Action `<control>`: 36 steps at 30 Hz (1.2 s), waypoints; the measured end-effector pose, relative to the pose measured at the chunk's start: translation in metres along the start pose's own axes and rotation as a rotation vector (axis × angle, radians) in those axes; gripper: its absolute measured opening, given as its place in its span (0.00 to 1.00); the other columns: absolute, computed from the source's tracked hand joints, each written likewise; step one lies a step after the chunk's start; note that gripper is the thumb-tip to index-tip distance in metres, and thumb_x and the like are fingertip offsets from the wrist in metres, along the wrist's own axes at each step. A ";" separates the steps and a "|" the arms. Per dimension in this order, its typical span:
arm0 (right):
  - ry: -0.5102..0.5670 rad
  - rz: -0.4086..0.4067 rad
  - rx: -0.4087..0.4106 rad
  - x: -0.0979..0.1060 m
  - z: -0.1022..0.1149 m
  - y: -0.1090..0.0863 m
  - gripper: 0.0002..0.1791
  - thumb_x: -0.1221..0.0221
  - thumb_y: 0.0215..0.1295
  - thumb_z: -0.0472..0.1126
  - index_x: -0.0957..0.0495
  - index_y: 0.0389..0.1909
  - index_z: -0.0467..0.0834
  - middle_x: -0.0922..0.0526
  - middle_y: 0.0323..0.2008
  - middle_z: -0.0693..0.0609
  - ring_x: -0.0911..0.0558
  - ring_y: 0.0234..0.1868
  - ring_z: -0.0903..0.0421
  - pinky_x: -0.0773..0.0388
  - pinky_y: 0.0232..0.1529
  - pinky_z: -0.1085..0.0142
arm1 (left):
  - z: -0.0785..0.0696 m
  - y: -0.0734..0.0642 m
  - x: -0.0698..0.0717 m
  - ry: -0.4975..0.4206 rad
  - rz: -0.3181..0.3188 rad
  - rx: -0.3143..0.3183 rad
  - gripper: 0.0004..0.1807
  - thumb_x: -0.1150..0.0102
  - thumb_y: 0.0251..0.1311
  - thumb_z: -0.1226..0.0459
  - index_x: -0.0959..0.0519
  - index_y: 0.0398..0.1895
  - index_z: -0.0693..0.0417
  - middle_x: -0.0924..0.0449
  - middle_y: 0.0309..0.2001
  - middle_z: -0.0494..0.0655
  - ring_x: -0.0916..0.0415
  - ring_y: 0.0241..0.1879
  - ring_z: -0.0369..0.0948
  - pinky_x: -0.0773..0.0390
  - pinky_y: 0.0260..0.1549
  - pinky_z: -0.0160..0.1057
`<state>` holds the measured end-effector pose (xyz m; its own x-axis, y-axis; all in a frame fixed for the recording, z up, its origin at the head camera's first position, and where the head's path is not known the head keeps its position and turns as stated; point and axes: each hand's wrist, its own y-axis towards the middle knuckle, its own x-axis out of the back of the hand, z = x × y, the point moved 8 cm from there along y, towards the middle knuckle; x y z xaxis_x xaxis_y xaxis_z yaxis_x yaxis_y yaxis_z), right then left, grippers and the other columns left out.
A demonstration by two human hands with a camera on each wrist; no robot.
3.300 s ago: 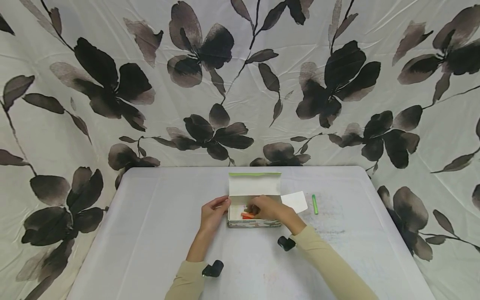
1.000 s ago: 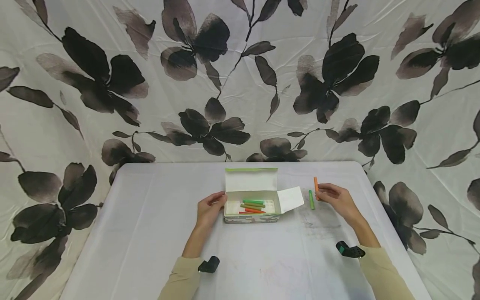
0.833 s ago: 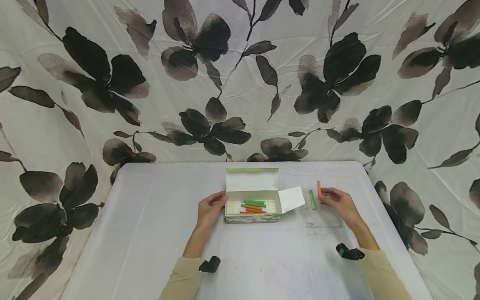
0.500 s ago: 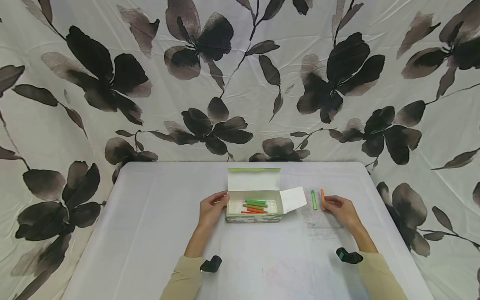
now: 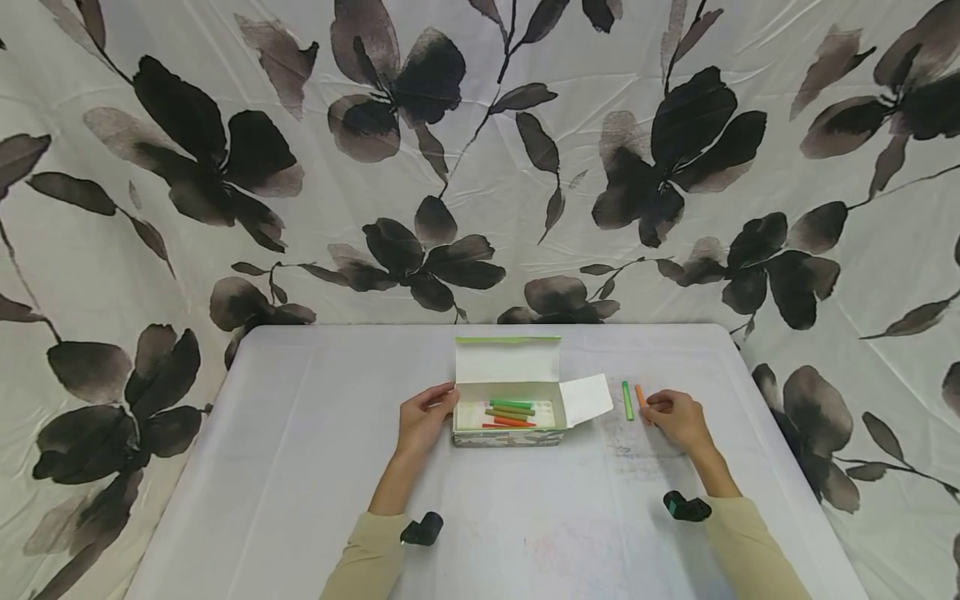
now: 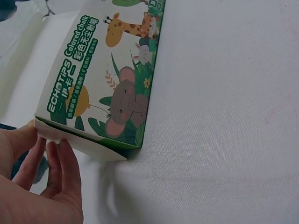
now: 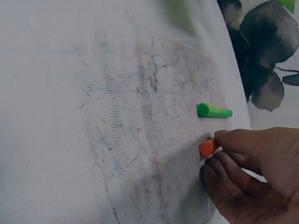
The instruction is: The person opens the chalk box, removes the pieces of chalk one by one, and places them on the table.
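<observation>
A white-and-green colored chalk box [image 6: 124, 70] with animal pictures stands with its lid raised. My left hand [image 5: 424, 421] pinches the box's left side flap between thumb and fingers. Over on the right, my right hand [image 5: 681, 421] pinches an orange chalk stick [image 7: 206, 148] between thumb and fingertips, low at the tablecloth. Beside it lies a green chalk stick [image 5: 627, 401], roughly parallel and a small gap away. Inside the box are several more sticks, among them a green chalk [image 5: 512, 404], an olive chalk [image 5: 511, 412] and an orange chalk [image 5: 515, 422].
The box's right flap [image 5: 587, 400] sticks out toward the loose chalk. Smudges of chalk mark the white tablecloth [image 5: 570, 533] near the right hand. A floral curtain [image 5: 480, 167] hangs behind the table.
My right hand has left the box with an orange chalk stick, carried it right and lowered it beside the loose green one. My left hand stays at the box.
</observation>
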<state>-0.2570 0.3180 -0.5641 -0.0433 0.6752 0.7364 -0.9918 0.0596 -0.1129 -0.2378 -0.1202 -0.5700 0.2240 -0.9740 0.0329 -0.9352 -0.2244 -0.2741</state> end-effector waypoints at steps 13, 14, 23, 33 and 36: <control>-0.026 -0.074 0.053 0.021 0.024 0.003 0.13 0.39 0.73 0.38 0.19 0.46 0.30 0.14 0.38 0.37 0.15 0.42 0.40 0.18 0.40 0.53 | 0.003 0.003 0.000 0.007 -0.006 -0.019 0.16 0.33 0.67 0.66 0.16 0.55 0.65 0.18 0.45 0.55 0.19 0.42 0.42 0.16 0.40 0.29; -0.021 -0.079 0.063 0.022 0.027 0.003 0.13 0.39 0.73 0.38 0.19 0.46 0.30 0.14 0.37 0.38 0.15 0.41 0.40 0.18 0.39 0.54 | 0.003 0.003 -0.001 0.007 -0.005 -0.020 0.16 0.33 0.67 0.66 0.16 0.55 0.65 0.18 0.45 0.56 0.20 0.42 0.42 0.16 0.39 0.29; 0.033 -0.083 0.174 0.032 0.065 0.005 0.12 0.39 0.74 0.38 0.19 0.46 0.31 0.14 0.37 0.39 0.14 0.39 0.41 0.18 0.34 0.63 | 0.004 0.002 0.000 0.001 -0.014 -0.006 0.17 0.33 0.67 0.66 0.17 0.55 0.65 0.17 0.46 0.55 0.20 0.41 0.38 0.17 0.40 0.29; 0.114 -0.058 0.295 0.026 0.111 -0.001 0.11 0.38 0.74 0.38 0.18 0.48 0.34 0.13 0.40 0.41 0.14 0.42 0.43 0.15 0.42 0.61 | 0.008 0.005 0.001 0.002 -0.018 0.000 0.16 0.32 0.66 0.65 0.16 0.54 0.63 0.17 0.44 0.52 0.21 0.42 0.39 0.17 0.39 0.28; 0.133 -0.051 0.336 0.020 0.127 -0.003 0.11 0.38 0.74 0.39 0.18 0.49 0.34 0.13 0.41 0.41 0.13 0.42 0.44 0.14 0.44 0.56 | 0.008 0.005 0.000 0.006 -0.013 -0.001 0.16 0.32 0.66 0.65 0.16 0.55 0.64 0.17 0.45 0.53 0.21 0.42 0.39 0.17 0.39 0.28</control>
<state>-0.2704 0.2380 -0.4641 0.0014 0.7685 0.6399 -0.9773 -0.1344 0.1635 -0.2405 -0.1209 -0.5788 0.2344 -0.9712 0.0418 -0.9326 -0.2368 -0.2722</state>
